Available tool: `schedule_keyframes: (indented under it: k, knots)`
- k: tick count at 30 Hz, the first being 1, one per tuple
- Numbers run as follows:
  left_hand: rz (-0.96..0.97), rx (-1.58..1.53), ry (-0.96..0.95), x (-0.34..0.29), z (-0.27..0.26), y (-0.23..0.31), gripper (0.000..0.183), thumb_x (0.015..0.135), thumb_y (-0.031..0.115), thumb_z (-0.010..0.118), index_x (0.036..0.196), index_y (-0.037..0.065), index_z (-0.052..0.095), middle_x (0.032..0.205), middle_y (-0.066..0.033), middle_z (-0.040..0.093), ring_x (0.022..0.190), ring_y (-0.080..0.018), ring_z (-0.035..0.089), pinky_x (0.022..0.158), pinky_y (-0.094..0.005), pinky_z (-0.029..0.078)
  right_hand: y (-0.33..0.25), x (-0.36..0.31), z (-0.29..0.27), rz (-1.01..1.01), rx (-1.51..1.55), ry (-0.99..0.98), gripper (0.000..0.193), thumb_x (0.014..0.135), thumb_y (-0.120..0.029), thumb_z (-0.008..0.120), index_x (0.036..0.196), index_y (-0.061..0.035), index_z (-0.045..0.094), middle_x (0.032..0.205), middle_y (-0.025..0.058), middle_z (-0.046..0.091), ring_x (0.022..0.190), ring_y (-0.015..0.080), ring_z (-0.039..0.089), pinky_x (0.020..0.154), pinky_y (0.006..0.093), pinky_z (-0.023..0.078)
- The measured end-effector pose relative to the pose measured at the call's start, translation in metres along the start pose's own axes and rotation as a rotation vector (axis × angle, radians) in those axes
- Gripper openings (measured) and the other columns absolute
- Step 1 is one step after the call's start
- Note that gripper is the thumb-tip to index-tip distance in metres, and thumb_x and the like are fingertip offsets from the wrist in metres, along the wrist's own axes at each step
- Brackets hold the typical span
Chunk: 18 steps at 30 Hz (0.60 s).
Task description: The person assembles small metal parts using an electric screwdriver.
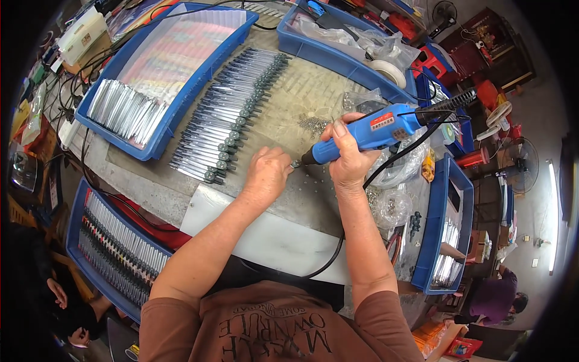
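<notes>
The blue electric screwdriver [386, 127] lies slanted, its long axis running from upper right down to its tip at lower left, clenched in the right hand [348, 158]. The left hand [265, 176], nearer, pinches 1 small part [295, 163] at that tip.

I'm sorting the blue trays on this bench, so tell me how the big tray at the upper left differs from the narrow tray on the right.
The upper-left tray is wide and shallow, lying flat on the bench; the right tray is narrow and sits at the bench's right edge. The upper-left tray holds a row of silvery packets plus flat clear bags; the right tray's contents are only partly visible, some silvery pieces. Both are blue plastic with raised rims.
</notes>
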<state>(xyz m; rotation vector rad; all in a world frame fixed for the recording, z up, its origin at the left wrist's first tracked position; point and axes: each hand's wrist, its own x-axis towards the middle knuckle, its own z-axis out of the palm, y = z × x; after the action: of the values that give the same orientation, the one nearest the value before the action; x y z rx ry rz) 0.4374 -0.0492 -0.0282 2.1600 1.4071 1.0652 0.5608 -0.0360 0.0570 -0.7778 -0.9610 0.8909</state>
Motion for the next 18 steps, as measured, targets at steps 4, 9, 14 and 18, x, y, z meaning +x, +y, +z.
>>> schedule_keyframes:
  k: [4,9,14,18]
  knots:
    - [-0.010,0.023,-0.006,-0.0008,-0.0003,0.0015,0.010,0.064,0.007,0.066,0.070,0.003,0.059,0.073,-0.0078,0.054,0.074,-0.0273,0.050,0.068,-0.0345,0.042,-0.0003,-0.0004,-0.0024,-0.001,-0.022,-0.011,0.028,0.069,0.000,0.062,0.091,0.0018,0.045,0.070,0.0069,0.052,0.058,0.0144,0.053,0.054,0.0288,0.046]
    - [-0.031,0.022,-0.023,-0.0012,0.0004,0.0008,0.010,0.064,0.007,0.066,0.071,0.003,0.059,0.074,-0.0078,0.054,0.075,-0.0274,0.050,0.069,-0.0347,0.042,-0.0008,-0.0011,-0.0019,-0.018,-0.006,-0.009,0.028,0.068,-0.001,0.062,0.090,0.0016,0.045,0.070,0.0069,0.051,0.058,0.0147,0.053,0.054,0.0292,0.046]
    - [-0.026,0.025,-0.014,-0.0018,-0.0010,0.0013,0.010,0.065,0.008,0.066,0.071,0.003,0.059,0.075,-0.0081,0.054,0.075,-0.0277,0.050,0.069,-0.0349,0.042,0.0000,-0.0011,-0.0031,-0.015,-0.009,-0.019,0.028,0.068,0.000,0.062,0.090,0.0015,0.045,0.069,0.0069,0.051,0.058,0.0146,0.052,0.054,0.0293,0.046]
    - [-0.025,0.016,-0.017,-0.0013,0.0005,0.0014,0.009,0.065,0.007,0.065,0.070,0.003,0.059,0.075,-0.0084,0.054,0.075,-0.0281,0.050,0.069,-0.0351,0.042,0.0004,-0.0012,-0.0024,0.002,-0.028,-0.009,0.027,0.068,0.000,0.062,0.090,0.0014,0.046,0.069,0.0062,0.051,0.059,0.0142,0.052,0.054,0.0286,0.046]
